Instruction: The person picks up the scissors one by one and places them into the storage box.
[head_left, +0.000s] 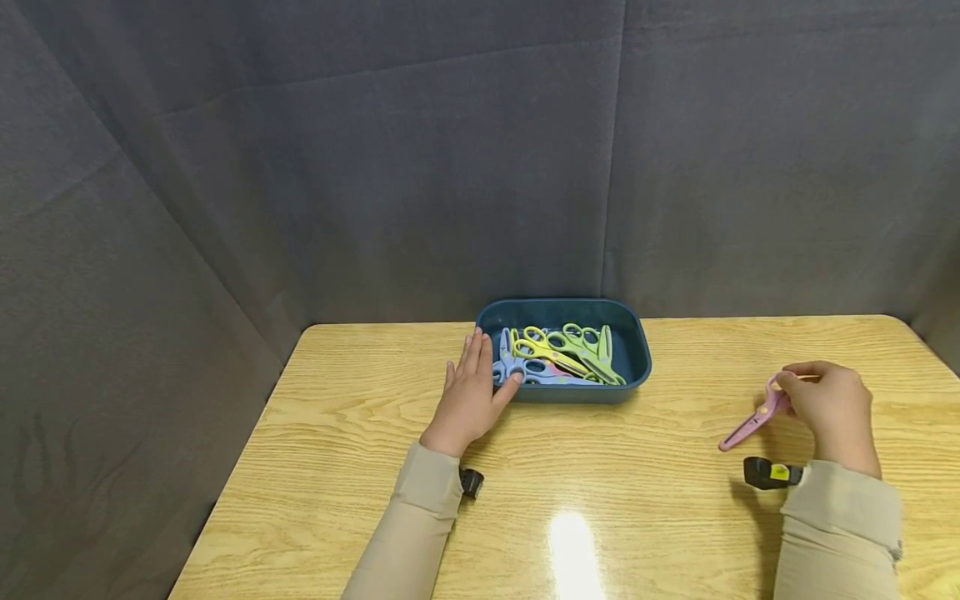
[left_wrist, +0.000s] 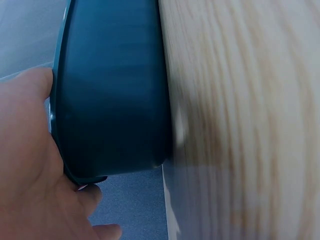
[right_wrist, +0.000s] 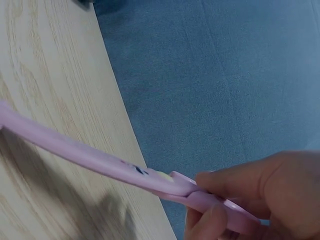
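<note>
Pink scissors [head_left: 757, 419] are pinched at their handles by my right hand [head_left: 834, 410], blades pointing down and to the left over the table. In the right wrist view the thumb and fingers grip the handle end of the scissors [right_wrist: 115, 166]. My left hand [head_left: 471, 395] rests at the left end of a dark blue bin [head_left: 570, 393], its thumb over the near rim and its other fingers stretched along the end. The bin wall [left_wrist: 112, 90] shows close beside that hand in the left wrist view. Inside lie blue scissors [head_left: 551, 377], yellow scissors [head_left: 553, 350] and green scissors [head_left: 592, 354].
The bin stands near the back edge of a wooden table [head_left: 600, 467]. A grey curtain [head_left: 450, 167] hangs right behind it and along the left side. Each wrist carries a small black camera, such as the right one [head_left: 765, 472].
</note>
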